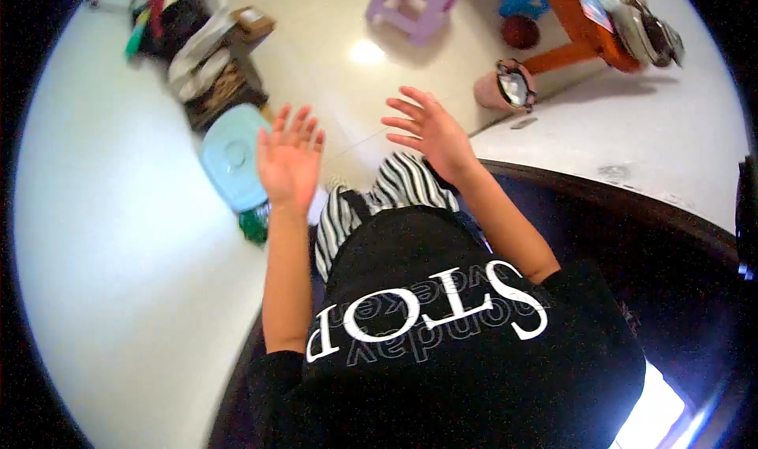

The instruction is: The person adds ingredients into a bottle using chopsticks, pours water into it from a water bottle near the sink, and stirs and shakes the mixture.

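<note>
My left hand (290, 161) is held up in front of me, palm showing, with its fingers spread and nothing in them. Behind it in the view is a light blue lid-like object (234, 155), partly covered by the hand. My right hand (434, 133) is also raised, its fingers stretched apart and empty, over the pale floor. Between and below the hands are my striped black-and-white trousers (403, 182) and black T-shirt (395, 244) with white lettering. Neither hand appears to touch an object.
A purple stool (403, 9) stands ahead on the tiled floor (332, 62). To the right are a pink bin (493, 92), a dark red ball-like object (520, 32) and an orange wooden table (568, 15). Boxes and bags (201, 62) pile up at the left; a green bag (253, 225) lies below.
</note>
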Motion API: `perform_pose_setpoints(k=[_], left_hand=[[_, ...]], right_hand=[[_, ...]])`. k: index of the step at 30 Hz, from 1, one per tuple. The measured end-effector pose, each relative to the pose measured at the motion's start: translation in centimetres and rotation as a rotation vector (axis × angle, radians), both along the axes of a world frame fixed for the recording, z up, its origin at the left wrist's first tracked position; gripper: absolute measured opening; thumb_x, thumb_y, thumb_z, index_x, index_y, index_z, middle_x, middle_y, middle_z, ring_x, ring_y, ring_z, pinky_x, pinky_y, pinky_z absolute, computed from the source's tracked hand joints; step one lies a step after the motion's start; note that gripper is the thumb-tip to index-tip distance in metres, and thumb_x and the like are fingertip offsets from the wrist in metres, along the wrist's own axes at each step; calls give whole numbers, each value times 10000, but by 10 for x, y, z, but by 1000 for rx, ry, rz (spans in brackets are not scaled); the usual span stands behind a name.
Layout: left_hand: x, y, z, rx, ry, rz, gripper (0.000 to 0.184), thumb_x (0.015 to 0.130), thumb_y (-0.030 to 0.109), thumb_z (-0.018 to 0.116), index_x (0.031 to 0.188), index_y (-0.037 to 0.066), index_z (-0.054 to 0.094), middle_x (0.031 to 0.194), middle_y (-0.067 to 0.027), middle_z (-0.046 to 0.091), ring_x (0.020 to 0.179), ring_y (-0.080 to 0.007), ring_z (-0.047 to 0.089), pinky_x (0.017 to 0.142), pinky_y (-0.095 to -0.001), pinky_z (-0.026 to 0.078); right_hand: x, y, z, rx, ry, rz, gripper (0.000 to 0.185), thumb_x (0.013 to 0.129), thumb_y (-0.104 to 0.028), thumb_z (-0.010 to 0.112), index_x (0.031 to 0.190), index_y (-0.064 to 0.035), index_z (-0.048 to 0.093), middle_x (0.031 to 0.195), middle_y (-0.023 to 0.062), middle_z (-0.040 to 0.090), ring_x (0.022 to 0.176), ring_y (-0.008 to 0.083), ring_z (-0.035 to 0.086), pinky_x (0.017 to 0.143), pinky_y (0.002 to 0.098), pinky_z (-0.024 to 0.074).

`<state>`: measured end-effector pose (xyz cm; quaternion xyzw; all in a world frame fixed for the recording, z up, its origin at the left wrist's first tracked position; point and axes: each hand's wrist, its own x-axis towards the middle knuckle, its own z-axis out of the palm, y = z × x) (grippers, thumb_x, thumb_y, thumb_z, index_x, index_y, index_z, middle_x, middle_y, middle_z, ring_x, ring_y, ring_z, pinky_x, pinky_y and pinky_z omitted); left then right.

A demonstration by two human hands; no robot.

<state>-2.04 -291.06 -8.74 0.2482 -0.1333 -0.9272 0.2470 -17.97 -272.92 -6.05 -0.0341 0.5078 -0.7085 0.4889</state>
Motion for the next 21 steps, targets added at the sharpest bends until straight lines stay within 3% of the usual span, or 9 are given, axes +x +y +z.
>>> perform_pose_setpoints(k=[4, 8, 10, 15, 18, 21], left_hand=[[-85, -69, 22, -9, -98, -60, 515, 950, 435, 421, 1312, 71, 451, 1303, -159, 482, 1160, -261, 461, 1023, -417, 351], [-170, -117, 7, 1, -87, -91, 500, 953, 424, 427, 1308, 71, 440, 1323, -157, 453, 1165, -260, 446, 1019, -414, 354], [-208, -141, 0, 121, -26, -100, 501, 949, 421, 436, 1302, 65, 443, 1324, -152, 446, 1159, -259, 448, 1016, -413, 354], [-274, -189, 16, 171, -57, -133, 503, 943, 427, 446, 1294, 67, 450, 1300, -158, 473, 1132, -266, 474, 996, -417, 373], [-289, -233, 1, 180, 15, -72, 491, 931, 426, 462, 1253, 55, 485, 1261, -176, 518, 1083, -283, 517, 968, -428, 401], [-302, -287, -27, 211, 68, -17, 478, 909, 434, 491, 1196, 54, 531, 1222, -189, 547, 1019, -298, 547, 924, -440, 428]], right_hand=[[-62, -42, 9, 36, 12, -124, 601, 956, -479, 421, 1374, -53, 346, 1317, 156, 483, 1096, 271, 567, 924, 404, 464], [-139, -86, -12, 51, -22, -177, 580, 963, -466, 415, 1364, -51, 354, 1306, 151, 493, 1084, 269, 572, 916, 398, 468], [-185, -119, -8, 62, -25, -187, 561, 969, -457, 403, 1354, -51, 364, 1300, 153, 497, 1071, 270, 580, 920, 396, 467], [-277, -190, 15, 23, 74, -177, 559, 965, -458, 416, 1345, -51, 373, 1292, 161, 505, 1082, 273, 579, 924, 395, 465], [-324, -229, 22, -44, 125, -152, 546, 966, -458, 413, 1335, -57, 393, 1293, 172, 509, 1084, 275, 579, 926, 399, 466], [-347, -294, 24, 51, 169, -118, 572, 970, -489, 367, 1349, -63, 405, 1303, 177, 509, 1104, 278, 567, 969, 407, 435]])
